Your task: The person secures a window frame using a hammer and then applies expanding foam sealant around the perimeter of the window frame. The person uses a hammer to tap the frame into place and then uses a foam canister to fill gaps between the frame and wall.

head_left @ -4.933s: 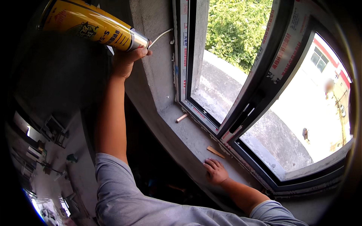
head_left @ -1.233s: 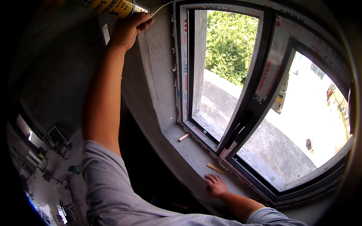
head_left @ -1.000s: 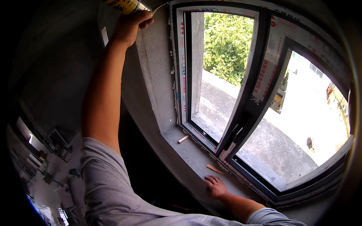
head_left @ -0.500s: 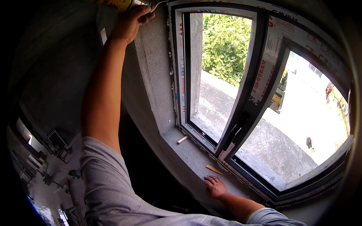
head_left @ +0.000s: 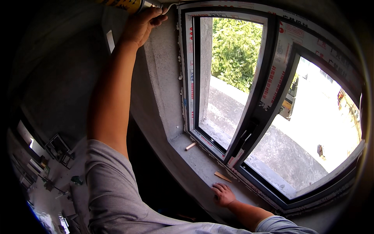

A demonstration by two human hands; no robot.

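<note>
High at the upper left, my left hand [head_left: 142,25] is closed on the nozzle end of a foam can [head_left: 126,4], yellow and black with a metal collar. The can is partly cut off by the top of the picture. From it a thin pale bent tube [head_left: 170,6] reaches to the top left corner of the window frame [head_left: 188,78], near the wall. Low on the right, my right hand [head_left: 224,195] leans on the inner edge of the concrete sill [head_left: 200,163], fingers outstretched and holding nothing. Just beyond its fingertips lies a wooden wedge [head_left: 223,176].
A short wooden piece [head_left: 191,146] lies at the sill's left corner. Lumpy foam lines the gap between frame and concrete reveal [head_left: 165,82]. The dark frame, partly covered in printed film, has a handle [head_left: 245,136] at its middle. A framed stand [head_left: 60,150] is on the floor far left.
My left hand and the foam can appear slightly farther right and lower, and the window has also shifted a little in view. My right hand stays on the sill.
</note>
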